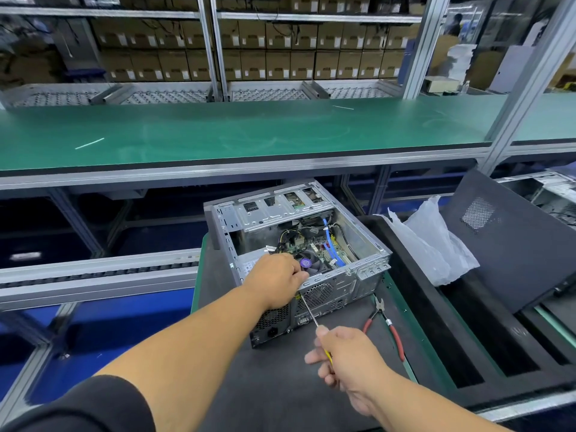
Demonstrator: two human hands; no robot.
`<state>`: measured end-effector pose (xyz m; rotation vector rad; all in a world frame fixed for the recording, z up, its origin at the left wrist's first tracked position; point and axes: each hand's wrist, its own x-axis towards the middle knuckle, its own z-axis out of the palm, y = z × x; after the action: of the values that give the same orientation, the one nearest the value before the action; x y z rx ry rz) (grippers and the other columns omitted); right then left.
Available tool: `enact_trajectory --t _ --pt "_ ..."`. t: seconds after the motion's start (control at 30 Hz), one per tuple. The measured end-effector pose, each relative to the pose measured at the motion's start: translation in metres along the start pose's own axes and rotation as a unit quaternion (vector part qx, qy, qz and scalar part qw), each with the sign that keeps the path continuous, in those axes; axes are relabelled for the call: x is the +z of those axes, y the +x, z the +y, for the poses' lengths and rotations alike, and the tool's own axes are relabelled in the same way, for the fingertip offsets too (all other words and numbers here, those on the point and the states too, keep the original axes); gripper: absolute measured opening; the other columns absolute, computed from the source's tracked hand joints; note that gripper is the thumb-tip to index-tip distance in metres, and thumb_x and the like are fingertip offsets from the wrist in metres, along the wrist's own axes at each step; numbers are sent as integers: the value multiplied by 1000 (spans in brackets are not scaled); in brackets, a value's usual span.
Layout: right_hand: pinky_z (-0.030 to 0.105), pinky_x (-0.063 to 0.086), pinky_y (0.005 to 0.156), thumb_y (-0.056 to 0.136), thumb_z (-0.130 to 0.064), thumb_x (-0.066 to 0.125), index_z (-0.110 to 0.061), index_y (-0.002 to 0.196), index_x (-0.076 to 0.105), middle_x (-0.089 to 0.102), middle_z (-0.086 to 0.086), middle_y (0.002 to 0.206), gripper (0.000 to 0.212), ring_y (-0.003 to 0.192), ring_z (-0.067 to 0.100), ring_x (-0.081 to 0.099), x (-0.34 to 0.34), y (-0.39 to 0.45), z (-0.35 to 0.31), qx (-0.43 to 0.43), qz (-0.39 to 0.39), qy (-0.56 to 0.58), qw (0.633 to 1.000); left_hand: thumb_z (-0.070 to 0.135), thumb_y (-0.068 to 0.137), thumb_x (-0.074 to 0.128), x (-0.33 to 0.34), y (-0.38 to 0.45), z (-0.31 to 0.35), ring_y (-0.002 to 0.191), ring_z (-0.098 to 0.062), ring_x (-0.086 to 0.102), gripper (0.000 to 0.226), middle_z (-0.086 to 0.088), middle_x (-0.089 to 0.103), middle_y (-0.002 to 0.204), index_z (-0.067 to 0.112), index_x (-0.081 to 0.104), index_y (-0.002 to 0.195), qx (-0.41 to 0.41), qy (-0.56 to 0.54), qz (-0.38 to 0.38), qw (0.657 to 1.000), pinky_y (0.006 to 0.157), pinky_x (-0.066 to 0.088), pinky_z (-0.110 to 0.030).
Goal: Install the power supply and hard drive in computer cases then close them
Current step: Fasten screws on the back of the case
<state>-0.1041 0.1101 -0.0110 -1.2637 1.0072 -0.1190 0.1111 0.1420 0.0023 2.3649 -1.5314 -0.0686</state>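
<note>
Fingers of the right hand (349,353) curled tightly around a screwdriver (311,316), its tip at the rear of the open computer case (311,260) on the bench. The left hand (277,280) gripped the case's rear top edge, fingers bent over it.

Readable text: none.
Cardboard boxes (277,65) on the shelves: white labels, too small and blurred to read.
Computer case (314,266): sticker print illegible.

Two bare forearms, uncovered from above the elbow down to left hand (277,280) and right hand (346,353). Dark black sleeve (81,406) on the left upper arm. No gloves, rings or watch visible.
</note>
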Motion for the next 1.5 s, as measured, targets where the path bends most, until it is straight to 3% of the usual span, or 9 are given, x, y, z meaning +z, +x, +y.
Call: enact_trajectory --t 0.13,0.3,0.5,0.7,0.83,1.0,1.1,1.23,1.5 --pt "22 31 43 108 -45 43 -7 105 66 73 8 70 44 44 15 41 1 0 1 29 -10 -13 999 46 102 47 -1 -2 2 76 -20 51 43 4 56 80 27 47 63 -1 3 -3 1000 75 29 -34" --pt "23 29 44 91 -34 75 -13 90 53 58 3 62 31 45 13 39 2 -1 4 25 -10 -2 1000 45 102 47 -3 -2 4 75 -21 50 46 4 55 77 26 43 61 -2 0 -1 1000 75 29 -34" --pt "20 31 44 107 -55 39 -4 103 64 79 10 83 56 44 14 48 10 -5 1 79 -44 31 995 45 102 47 -3 -2 4 73 -23 52 48 2 54 76 24 44 60 5 7 0 1000 74 32 -36" --pt "21 25 43 90 -34 78 -12 92 49 56 4 62 36 44 13 36 5 -1 5 44 -7 19 999 43 102 49 -4 -3 5 68 -22 49 50 3 53 71 24 41 56 7 -5 5 1000 73 29 -35" --pt "21 36 44 101 -41 62 -11 89 52 77 10 80 34 47 13 51 8 -3 5 55 -18 69 996 44 102 48 -4 -2 4 72 -24 51 49 1 54 72 22 43 58 11 7 -3 1000 74 30 -35" --pt "21 33 45 106 -58 33 -6 93 63 79 9 84 61 44 15 50 10 -5 4 66 -25 4 997 43 103 48 -5 -2 4 71 -22 46 48 6 48 72 25 41 59 20 12 -4 1000 72 29 -35" --pt "22 28 44 98 -64 51 -10 87 62 69 6 67 56 44 17 39 8 -4 2 35 0 -11 999 42 103 48 -5 -2 4 71 -22 47 48 6 47 71 24 41 58 20 15 -4 1000 71 29 -35" --pt "28 32 50 91 -42 73 -15 77 47 60 4 58 40 45 17 37 1 4 10 -53 67 -67 994 42 103 47 -5 -2 5 72 -20 47 47 7 48 72 26 42 59 16 19 -7 1000 73 28 -34" --pt "23 35 46 107 -52 41 -7 98 66 79 8 80 52 45 14 49 7 0 7 16 -9 -20 1000 42 103 47 -4 -2 5 70 -22 48 47 5 49 71 24 43 60 20 20 -9 1000 71 27 -34"
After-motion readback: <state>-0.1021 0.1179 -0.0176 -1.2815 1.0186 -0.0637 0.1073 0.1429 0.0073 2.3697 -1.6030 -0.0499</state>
